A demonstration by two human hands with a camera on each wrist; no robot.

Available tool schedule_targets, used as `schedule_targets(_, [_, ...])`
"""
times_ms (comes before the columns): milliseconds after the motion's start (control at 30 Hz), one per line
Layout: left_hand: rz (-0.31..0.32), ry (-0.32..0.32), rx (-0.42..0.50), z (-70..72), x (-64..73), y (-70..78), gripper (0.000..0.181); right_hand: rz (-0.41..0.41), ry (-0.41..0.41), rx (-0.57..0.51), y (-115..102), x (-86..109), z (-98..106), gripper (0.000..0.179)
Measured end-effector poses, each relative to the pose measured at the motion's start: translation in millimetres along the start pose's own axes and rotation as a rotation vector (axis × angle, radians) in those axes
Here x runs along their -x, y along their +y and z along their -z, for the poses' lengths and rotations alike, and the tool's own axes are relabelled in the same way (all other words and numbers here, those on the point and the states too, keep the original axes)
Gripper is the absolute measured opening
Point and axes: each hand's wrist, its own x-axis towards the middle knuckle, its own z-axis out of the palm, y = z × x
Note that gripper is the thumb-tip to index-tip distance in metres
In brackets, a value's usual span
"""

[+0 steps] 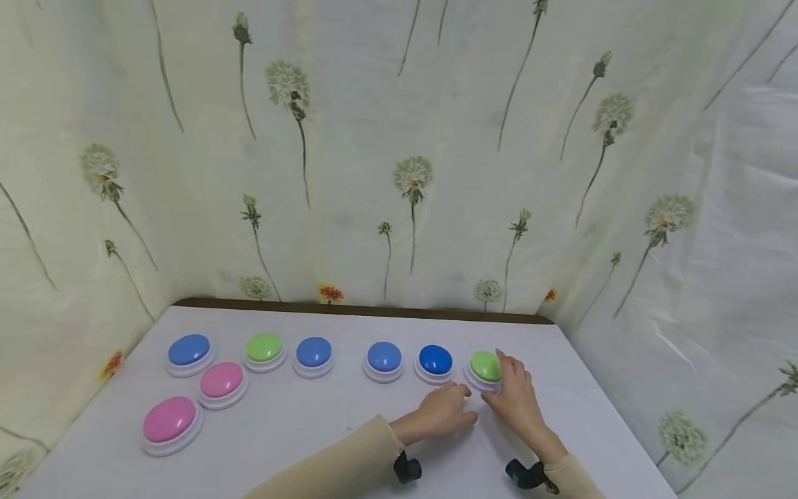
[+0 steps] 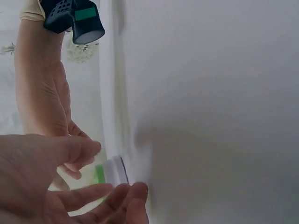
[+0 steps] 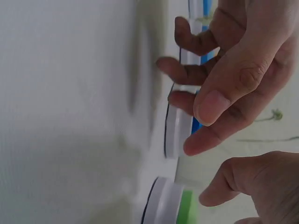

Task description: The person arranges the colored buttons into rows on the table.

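Right hand: released, fingers loosely spread — the right hand (image 1: 516, 398) is at the right-hand green button (image 1: 485, 366), its index finger beyond the rim and its thumb on the near side; whether either touches, I cannot tell.
Left hand: relaxed and holding nothing — the left hand (image 1: 444, 410) hangs just in front of the darker blue button (image 1: 435, 360), near the right hand.
Right-hand green button: upright on the white table (image 1: 280, 416), last at the right end of the back row.
Left of the darker one: a paler blue button (image 1: 384, 357).
Farther left: two pink buttons, two blue ones and another green button (image 1: 264, 348).
Backdrop: dandelion-print cloth (image 1: 349, 138).
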Motion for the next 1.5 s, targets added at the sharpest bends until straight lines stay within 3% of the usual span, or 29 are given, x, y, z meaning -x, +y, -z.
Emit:
schedule_targets(133, [-0.057, -0.002, 0.045, 23.8, 17.7, -9.9, 0.037, 0.078, 0.013, -0.067, -23, 4.2, 1, 0.072])
schedule_targets(433, [-0.113, 0.046, 0.083, 77.0, 65.7, -45.1, 0.025, 0.111, -0.138, -0.211, -76, 17.5, -1, 0.068])
schedule_targets(567, [-0.095, 0.067, 0.057, 89.4, 86.4, -58.4, 0.023, 0.144, -0.19, -0.218, -96, 24.1, -6, 0.068])
schedule_targets(767, [-0.058, 0.088, 0.034, 104.9, 116.5, -73.9, 0.021, 0.262, -0.261, -0.27, -122, 29.7, -13, 0.065])
schedule_targets(967, [-0.057, 0.151, 0.036, 120.7, 135.4, -90.9, 0.018, 0.332, -0.293, -0.276, -141, 26.2, -21, 0.064])
schedule_targets(1267, [0.044, 0.316, -0.032, 142.6, 152.3, -116.6, 0.025, 0.329, -0.376, -0.362, -173, 11.0, -49, 0.062])
schedule_targets(1500, [0.214, 0.471, -0.103, 155.4, 153.9, -145.1, 0.044, 0.32, -0.426, -0.417, -198, -14.6, -84, 0.065])
